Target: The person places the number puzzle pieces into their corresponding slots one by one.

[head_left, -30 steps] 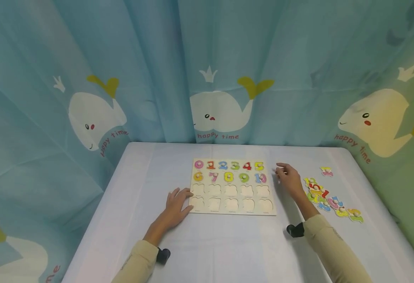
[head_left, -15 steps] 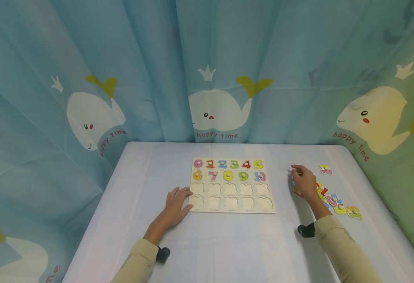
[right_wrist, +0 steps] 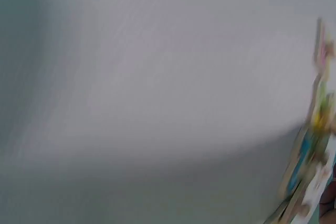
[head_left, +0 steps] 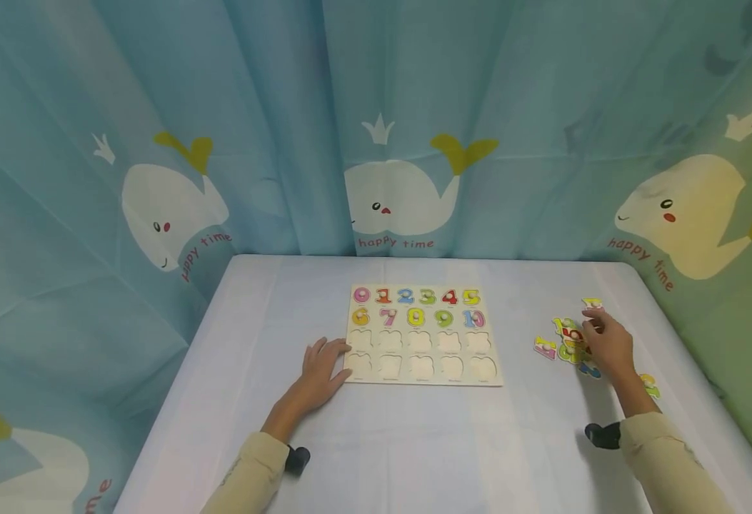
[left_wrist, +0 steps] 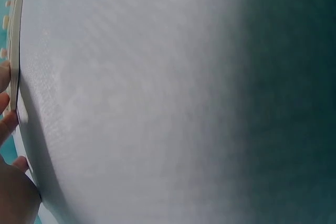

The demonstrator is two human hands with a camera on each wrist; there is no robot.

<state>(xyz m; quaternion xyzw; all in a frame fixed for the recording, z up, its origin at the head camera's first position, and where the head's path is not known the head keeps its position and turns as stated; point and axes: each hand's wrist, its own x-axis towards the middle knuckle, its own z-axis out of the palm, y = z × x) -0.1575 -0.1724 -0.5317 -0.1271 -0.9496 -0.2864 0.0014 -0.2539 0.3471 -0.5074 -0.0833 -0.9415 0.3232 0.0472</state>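
My left hand point(head_left: 323, 370) lies at the left edge of a wooden number puzzle board point(head_left: 420, 385), fingertips touching its rim. In the left wrist view, fingers point(left_wrist: 8, 124) press against the side of the board point(left_wrist: 17, 35). Coloured knobbed numbers 0 to 10 fill its top two rows; the lower two rows are bare recesses. My right hand point(head_left: 610, 346) hovers with loosely bent fingers over a pile of number pieces point(head_left: 567, 350), hiding part of it. Its fingertips are just below a yellow and pink piece point(head_left: 592, 304). Nothing shows between these fingers.
A pink and yellow piece point(head_left: 545, 348) lies left of the pile, and a yellow-green one point(head_left: 649, 385) right of the forearm. A white cloth covers the table point(head_left: 414, 450). Blue whale-print curtains point(head_left: 273, 143) hang behind and at both sides.
My right hand has moved right, from beside the board to over the pile. A pink and yellow piece now lies apart at the pile's left. My left hand has stayed in place.
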